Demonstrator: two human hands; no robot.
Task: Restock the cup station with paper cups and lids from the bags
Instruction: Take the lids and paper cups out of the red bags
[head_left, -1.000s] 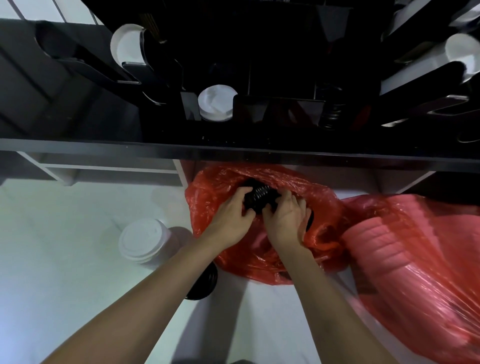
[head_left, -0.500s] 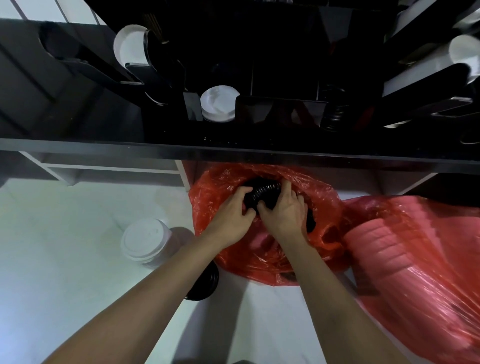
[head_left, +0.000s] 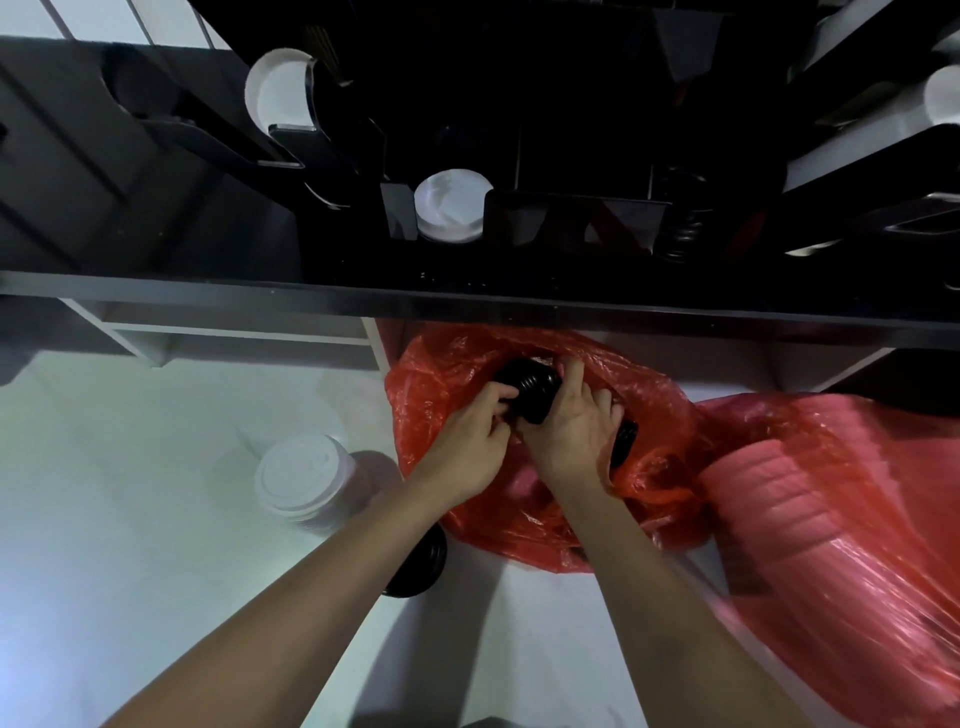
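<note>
Basically both hands, left (head_left: 470, 441) and right (head_left: 574, 428), curl round a black lid stack (head_left: 530, 387) inside the open red bag (head_left: 431, 395) under the counter; loose nested lids could split or snag plastic on lift-out.

My right hand (head_left: 574, 431) has slid further up along the stack of black lids (head_left: 530, 389); my left hand (head_left: 467, 447) has barely shifted.

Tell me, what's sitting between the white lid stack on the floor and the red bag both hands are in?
In the head view, a short stack of black lids sits between the white lid stack and the red bag, partly hidden under the left forearm.
</note>
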